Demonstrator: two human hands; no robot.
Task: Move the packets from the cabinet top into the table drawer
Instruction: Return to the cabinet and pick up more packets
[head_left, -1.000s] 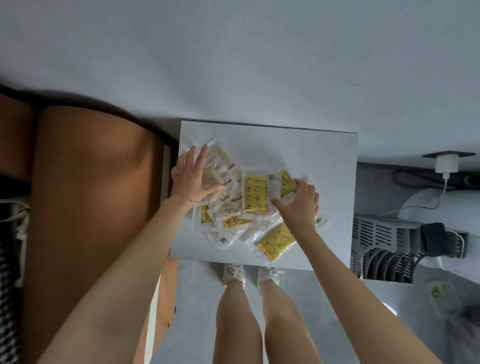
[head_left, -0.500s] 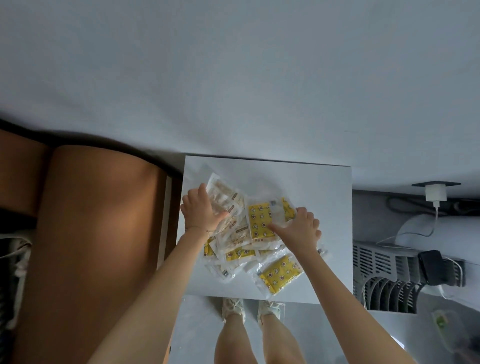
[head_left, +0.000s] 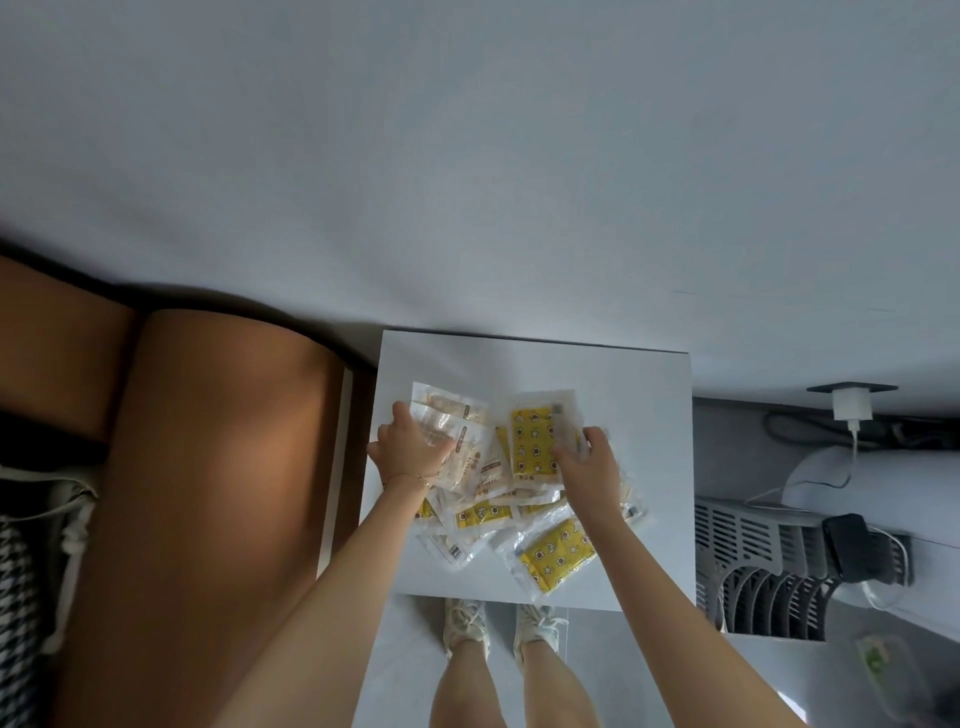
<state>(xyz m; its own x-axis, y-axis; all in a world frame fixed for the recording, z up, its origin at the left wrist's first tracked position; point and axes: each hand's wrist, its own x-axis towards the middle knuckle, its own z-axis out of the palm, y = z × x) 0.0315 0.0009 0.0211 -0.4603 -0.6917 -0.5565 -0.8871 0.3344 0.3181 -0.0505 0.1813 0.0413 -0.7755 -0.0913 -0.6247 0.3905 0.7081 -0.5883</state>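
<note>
Pale canvas shoes (head_left: 465, 621) stand on the grey floor at the near edge, toes just under the front lip of the white cabinet top (head_left: 649, 545). On that top lies the heap of packets (head_left: 483, 514), overlapping one another. One yellow packet (head_left: 556, 556) sits slanted at the near right of the heap, by itself on the surface.

Both forearms reach over the heap. The left hand (head_left: 410, 449) is at the far left of the pile, fingers and thumb curled round a few pale packets (head_left: 457, 421) whose far ends stick out beyond the knuckles. The right hand (head_left: 589, 467) is at the right of the pile, fingertips bent over the right edge of a yellow star packet (head_left: 532, 441) that lies on top; thumb hidden, so how firm the hold is I cannot tell.

Left of the cabinet is a brown cushion (head_left: 208, 467). To the right, lower down, are a grey slatted rack (head_left: 753, 540), a black device (head_left: 852, 545) and a white charger (head_left: 851, 405) with its cable. Beyond everything is a plain white wall (head_left: 467, 156).
</note>
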